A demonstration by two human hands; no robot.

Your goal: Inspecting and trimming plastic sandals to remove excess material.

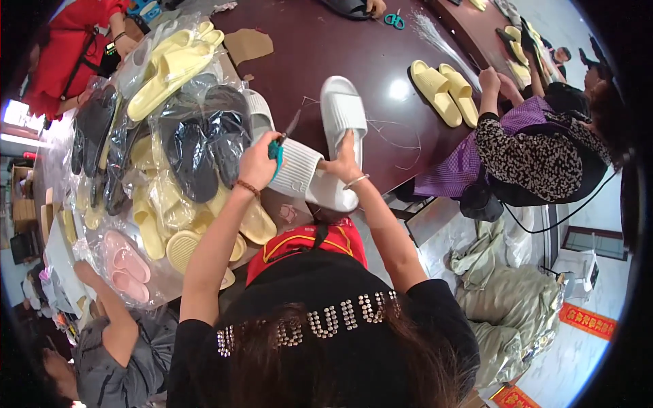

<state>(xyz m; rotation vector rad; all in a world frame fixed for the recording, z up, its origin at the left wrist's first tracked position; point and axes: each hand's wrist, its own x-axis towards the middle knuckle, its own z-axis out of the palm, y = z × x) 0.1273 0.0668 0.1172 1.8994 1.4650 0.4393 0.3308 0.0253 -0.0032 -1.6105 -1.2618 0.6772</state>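
My left hand (pixel 257 160) grips a pair of green-handled scissors (pixel 280 141), their blades pointing up and away over the dark table (pixel 354 54). My right hand (pixel 341 163) presses on a white slide slipper (pixel 342 112) lying sole-down at the table's near edge. Between my hands a second white ribbed slipper (pixel 296 168) is tilted against the first. Thin loose threads (pixel 391 132) trail across the table to the right of the slippers.
A heap of bagged slippers, yellow (pixel 166 64), dark grey (pixel 194 153) and pink (pixel 126 265), fills the table's left. A yellow pair (pixel 445 92) lies far right near a seated person in a patterned top (pixel 530 153). Another person (pixel 115 347) sits lower left. Green scissors (pixel 394 20) lie at the far edge.
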